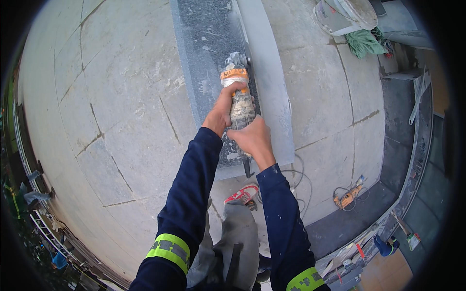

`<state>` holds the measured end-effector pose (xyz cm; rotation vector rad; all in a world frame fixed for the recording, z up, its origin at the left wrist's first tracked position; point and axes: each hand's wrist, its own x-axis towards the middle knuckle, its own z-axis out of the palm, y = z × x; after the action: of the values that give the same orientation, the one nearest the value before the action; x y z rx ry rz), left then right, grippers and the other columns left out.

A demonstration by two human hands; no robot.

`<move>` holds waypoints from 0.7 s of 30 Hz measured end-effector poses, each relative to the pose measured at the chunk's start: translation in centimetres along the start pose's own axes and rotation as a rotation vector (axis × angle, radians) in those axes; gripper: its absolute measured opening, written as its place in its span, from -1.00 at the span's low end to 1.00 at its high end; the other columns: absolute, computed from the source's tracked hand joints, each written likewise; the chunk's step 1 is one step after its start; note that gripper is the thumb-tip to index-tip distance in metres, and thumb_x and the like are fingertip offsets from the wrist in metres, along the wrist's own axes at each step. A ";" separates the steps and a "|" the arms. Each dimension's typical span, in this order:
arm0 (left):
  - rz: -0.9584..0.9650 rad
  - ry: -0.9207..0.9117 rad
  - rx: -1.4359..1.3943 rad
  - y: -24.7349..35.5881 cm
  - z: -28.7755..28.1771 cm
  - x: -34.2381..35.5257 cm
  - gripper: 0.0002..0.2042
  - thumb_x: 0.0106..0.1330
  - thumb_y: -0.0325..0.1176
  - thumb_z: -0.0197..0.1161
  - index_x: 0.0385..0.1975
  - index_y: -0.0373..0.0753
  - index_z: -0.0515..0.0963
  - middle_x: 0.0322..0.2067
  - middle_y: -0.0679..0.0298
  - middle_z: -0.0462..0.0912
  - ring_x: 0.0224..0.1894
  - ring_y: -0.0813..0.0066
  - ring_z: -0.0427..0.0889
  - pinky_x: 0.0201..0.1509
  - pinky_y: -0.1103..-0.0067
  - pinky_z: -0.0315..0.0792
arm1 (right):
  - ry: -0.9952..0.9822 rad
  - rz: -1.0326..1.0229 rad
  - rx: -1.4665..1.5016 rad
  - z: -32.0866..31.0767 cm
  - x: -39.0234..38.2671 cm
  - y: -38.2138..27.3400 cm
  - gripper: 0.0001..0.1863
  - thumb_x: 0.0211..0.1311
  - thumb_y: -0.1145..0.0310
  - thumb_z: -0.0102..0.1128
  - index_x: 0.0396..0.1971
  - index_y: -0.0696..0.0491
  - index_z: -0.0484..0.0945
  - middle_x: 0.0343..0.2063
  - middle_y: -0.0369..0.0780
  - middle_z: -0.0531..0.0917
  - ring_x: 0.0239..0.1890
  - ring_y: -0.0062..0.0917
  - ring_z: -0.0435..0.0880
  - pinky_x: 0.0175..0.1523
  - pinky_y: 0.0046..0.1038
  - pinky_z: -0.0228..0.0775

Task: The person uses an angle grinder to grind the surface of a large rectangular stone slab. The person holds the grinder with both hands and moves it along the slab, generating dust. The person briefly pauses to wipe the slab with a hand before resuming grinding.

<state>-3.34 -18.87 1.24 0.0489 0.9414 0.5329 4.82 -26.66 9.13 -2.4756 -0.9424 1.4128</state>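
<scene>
Both my hands grip a dusty orange and grey angle grinder (241, 106). My left hand (224, 107) wraps its front body, just behind the orange collar. Closed round the rear of the body is my right hand (255, 138). The grinder head lies over the right edge of a long dark stone slab (201, 43), which runs away from me. A thin disc edge shows beside the head, though most of it is hidden. A pale strip (272, 87) lies along the slab's right side. The grinder's cord leaves its rear end near my feet.
Large concrete floor tiles surround the slab. A white bucket (345, 17) stands at the far right, a green cloth (364, 43) beside it. An orange power tool (348, 198) with a coiled cord lies right. Loose black cable (303, 186) trails near my shoe (241, 194). A brush (412, 241) lies lower right.
</scene>
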 end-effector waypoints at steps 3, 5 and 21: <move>0.004 0.009 0.014 -0.2 -0.2 -0.3 -0.53 0.13 -0.15 0.26 -0.03 -0.26 0.35 -0.41 0.05 0.59 -0.46 0.20 0.65 -0.35 0.32 0.61 | -0.020 -0.009 -0.002 0.3 0.0 0.4 -0.41 -0.31 0.23 0.46 -0.23 0.29 0.54 -0.34 0.02 0.70 -0.27 -0.22 0.73 -0.16 -0.33 0.55; -0.008 0.003 0.006 -0.3 -0.2 -0.5 -0.54 0.13 -0.16 0.25 -0.03 -0.26 0.35 -0.41 0.05 0.59 -0.46 0.21 0.65 -0.35 0.32 0.61 | -0.012 -0.003 -0.005 0.3 -0.3 0.4 -0.42 -0.31 0.23 0.46 -0.24 0.29 0.54 -0.35 0.01 0.70 -0.28 -0.22 0.73 -0.16 -0.33 0.55; 0.019 -0.019 -0.014 1.7 -0.1 1.8 -0.55 0.08 -0.14 0.27 -0.11 -0.30 0.40 -0.46 0.07 0.59 -0.49 0.21 0.64 -0.37 0.32 0.61 | 0.021 -0.097 0.026 0.1 2.0 -1.1 -0.45 -0.33 0.24 0.44 -0.29 0.30 0.56 -0.38 0.00 0.70 -0.30 -0.24 0.73 -0.20 -0.35 0.54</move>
<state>-3.26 -16.61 0.23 0.0508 0.9196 0.5558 5.00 -24.66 8.10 -2.3868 -1.0183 1.3573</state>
